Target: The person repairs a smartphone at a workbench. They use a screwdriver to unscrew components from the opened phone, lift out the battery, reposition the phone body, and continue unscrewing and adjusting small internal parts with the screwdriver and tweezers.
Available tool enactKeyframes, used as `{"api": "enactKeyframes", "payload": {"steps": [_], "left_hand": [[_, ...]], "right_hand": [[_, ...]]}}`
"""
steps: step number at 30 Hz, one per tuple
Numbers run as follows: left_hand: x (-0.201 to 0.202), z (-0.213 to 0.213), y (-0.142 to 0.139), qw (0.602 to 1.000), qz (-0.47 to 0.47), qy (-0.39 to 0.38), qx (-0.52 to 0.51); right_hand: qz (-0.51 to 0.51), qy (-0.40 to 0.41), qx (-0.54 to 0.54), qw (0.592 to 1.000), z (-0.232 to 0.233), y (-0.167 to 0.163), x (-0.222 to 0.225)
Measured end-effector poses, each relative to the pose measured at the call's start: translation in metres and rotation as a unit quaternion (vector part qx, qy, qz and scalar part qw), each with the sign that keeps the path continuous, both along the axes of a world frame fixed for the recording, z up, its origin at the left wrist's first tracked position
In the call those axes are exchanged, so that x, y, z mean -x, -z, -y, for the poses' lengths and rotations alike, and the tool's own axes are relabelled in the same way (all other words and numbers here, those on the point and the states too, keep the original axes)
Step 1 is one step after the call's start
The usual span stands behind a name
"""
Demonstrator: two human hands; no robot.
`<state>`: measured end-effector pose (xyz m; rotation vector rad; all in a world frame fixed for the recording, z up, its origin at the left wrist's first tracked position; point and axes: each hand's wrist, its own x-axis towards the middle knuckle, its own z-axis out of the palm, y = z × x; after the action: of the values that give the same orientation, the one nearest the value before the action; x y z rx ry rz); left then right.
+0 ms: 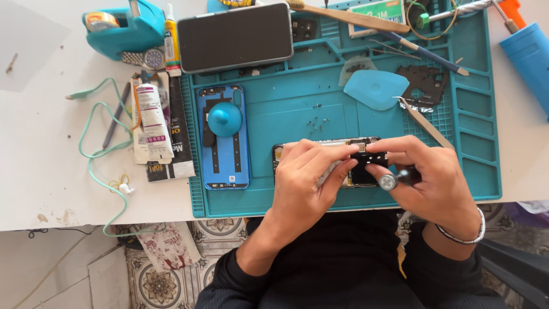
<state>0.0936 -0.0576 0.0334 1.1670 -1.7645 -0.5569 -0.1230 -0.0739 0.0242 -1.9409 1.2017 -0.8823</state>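
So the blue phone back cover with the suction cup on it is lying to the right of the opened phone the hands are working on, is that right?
Not quite. The head view shows the blue back cover with the suction cup lying to the left of the opened phone, which both hands are working on.

A blue back cover [223, 137] with suction cup [225, 119], a dark phone [235, 37], and a blue pick [376, 90] lie apart.

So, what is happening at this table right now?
A person works on an opened phone lying on a teal repair mat. The left hand steadies the phone, its fingertips on a small black part. The right hand also pinches that part and holds a screwdriver. A blue back cover with a suction cup lies to the left, loose screws above.
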Motion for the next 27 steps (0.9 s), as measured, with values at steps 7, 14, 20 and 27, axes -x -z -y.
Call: {"api": "enactKeyframes", "payload": {"steps": [7,14,20,27], "left_hand": [[-0.002,-0.003,0.002,1.0,0.004,0.009,-0.013],[-0.004,-0.006,-0.001,1.0,0.029,-0.005,-0.007],[-0.001,-0.004,0.002,0.997,0.073,-0.004,-0.014],[0.003,-0.005,0.002,0.991,0.129,-0.018,-0.019]], "right_hand": [[0.016,0.026,-0.037,0.999,-0.002,0.001,-0.002],[-0.002,0.032,-0.042,0.999,0.001,0.0,-0.001],[-0.007,0.034,-0.037,0.999,0.002,-0.002,-0.004],[-0.041,0.046,0.02,0.998,0.003,-0.012,-0.009]]}}
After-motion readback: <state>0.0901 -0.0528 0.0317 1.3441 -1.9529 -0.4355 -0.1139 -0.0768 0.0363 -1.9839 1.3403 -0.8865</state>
